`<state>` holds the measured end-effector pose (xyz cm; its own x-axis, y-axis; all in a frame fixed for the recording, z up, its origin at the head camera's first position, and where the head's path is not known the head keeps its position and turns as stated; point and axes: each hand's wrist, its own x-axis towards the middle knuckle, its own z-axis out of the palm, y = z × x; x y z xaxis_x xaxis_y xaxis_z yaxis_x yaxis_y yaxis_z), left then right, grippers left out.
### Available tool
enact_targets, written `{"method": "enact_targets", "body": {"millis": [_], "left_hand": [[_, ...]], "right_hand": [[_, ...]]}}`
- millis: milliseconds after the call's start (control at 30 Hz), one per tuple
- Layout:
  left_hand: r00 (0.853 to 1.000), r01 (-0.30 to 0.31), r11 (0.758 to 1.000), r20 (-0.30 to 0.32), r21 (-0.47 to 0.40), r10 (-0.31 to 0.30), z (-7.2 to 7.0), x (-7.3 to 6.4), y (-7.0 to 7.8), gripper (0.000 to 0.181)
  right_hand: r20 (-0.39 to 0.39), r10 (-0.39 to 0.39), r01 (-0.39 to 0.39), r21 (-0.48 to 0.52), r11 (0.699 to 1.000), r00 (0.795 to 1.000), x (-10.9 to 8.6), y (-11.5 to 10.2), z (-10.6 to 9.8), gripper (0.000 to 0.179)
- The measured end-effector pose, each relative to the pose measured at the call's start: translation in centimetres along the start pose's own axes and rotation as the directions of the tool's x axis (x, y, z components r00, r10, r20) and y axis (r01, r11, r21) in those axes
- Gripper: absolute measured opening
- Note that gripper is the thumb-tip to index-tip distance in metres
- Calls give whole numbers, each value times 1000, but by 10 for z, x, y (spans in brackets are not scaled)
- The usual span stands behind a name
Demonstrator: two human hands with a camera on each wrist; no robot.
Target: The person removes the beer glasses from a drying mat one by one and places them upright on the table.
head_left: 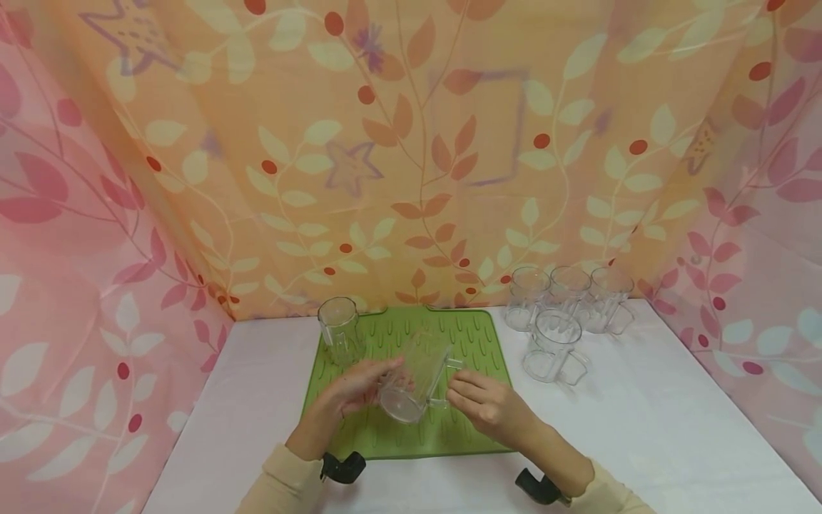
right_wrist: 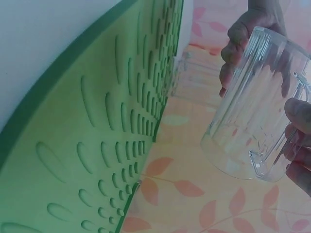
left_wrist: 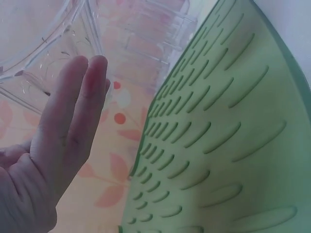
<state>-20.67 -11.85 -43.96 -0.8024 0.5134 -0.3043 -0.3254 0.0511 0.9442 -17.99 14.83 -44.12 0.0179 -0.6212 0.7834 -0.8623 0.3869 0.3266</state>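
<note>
A clear glass mug point(head_left: 420, 371) is held tilted in the air above the green drying mat point(head_left: 449, 439). My left hand point(head_left: 359, 384) holds the mug's body from the left, the thumb on its side. The left wrist view shows straight-looking fingers point(left_wrist: 73, 102) against the glass. At the other side, my right hand point(head_left: 491, 407) grips the mug's handle between thumb and fingers. Through the right wrist view the mug point(right_wrist: 248, 107) slants between both hands. Another clear glass mug point(head_left: 340, 335) stands upright on the mat's back left corner.
Several more clear glass mugs point(head_left: 555, 328) stand on the white table point(head_left: 648, 421), to the right of the mat, handles turned rightward. Patterned fabric point(head_left: 424, 178) encloses the table at the back and sides.
</note>
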Motion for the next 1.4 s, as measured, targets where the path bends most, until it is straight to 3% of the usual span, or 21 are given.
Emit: {"method": "enact_targets", "body": {"millis": [333, 567, 800, 900, 1133, 1400], "left_hand": [[1000, -23, 998, -19, -60, 22, -1, -1, -7, 59], [999, -50, 997, -24, -64, 49, -1, -3, -8, 53], [998, -54, 997, -34, -47, 53, -2, -7, -8, 44], [997, -54, 998, -48, -31, 53, -1, -7, -8, 49], [993, -90, 996, -81, -6, 90, -1, -9, -10, 44], [982, -109, 992, -149, 66, 118, 3, -11, -10, 46]], "right_hand": [[92, 105, -111, 66, 992, 990, 2, -3, -1, 33], [119, 143, -155, 98, 983, 983, 1, -3, -1, 6], [161, 171, -190, 108, 976, 972, 0, -3, -1, 25], [176, 186, -208, 119, 971, 967, 0, -3, -2, 31], [224, 244, -282, 160, 946, 944, 2, -2, -4, 38], [165, 339, -372, 255, 893, 926, 0, 1, -3, 34]]}}
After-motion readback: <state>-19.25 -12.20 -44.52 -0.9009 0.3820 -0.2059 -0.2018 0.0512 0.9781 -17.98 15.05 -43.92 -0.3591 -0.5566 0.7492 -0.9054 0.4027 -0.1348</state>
